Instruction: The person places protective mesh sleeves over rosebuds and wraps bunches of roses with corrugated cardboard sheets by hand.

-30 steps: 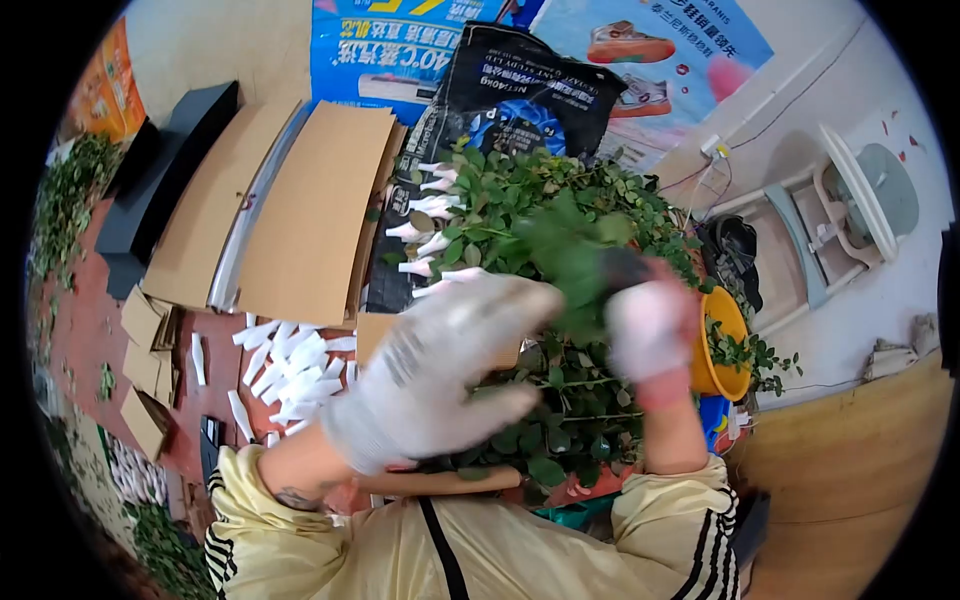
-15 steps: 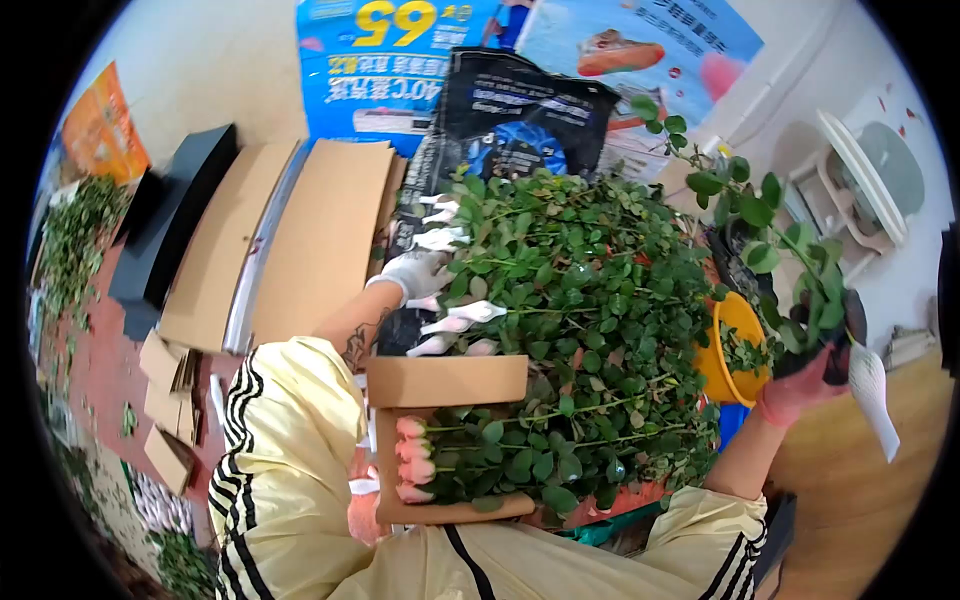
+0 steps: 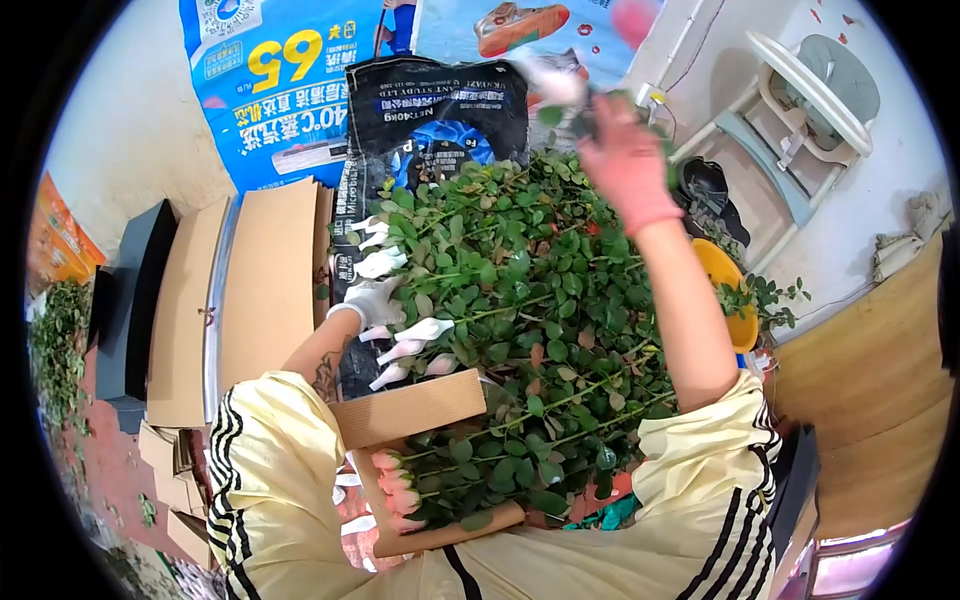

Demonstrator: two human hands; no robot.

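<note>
My right hand (image 3: 628, 170), in a pink glove with dark fingers, is raised over the far right of a big heap of leafy rose stems (image 3: 520, 270). Its fingers are closed round a rose, whose white-netted head (image 3: 560, 88) points left and is smeared by motion. At the heap's left edge, my left hand (image 3: 372, 302) wears a white glove and lies among netted rose heads (image 3: 425, 329); leaves hide its fingertips. Nearest my body, several pink roses (image 3: 395, 485) lie with their heads at a cardboard piece (image 3: 410, 408).
Large cardboard sheets (image 3: 268, 280) and a dark box (image 3: 135, 300) stand to the left. A black printed bag (image 3: 440, 110) lies behind the heap. At right are a yellow bucket (image 3: 728, 290) and a white high chair (image 3: 810, 100).
My right hand has swung from the far right up and left over the heap, carrying the netted rose, whose head now points left. My left hand stays by the netted heads. The view has shifted.
</note>
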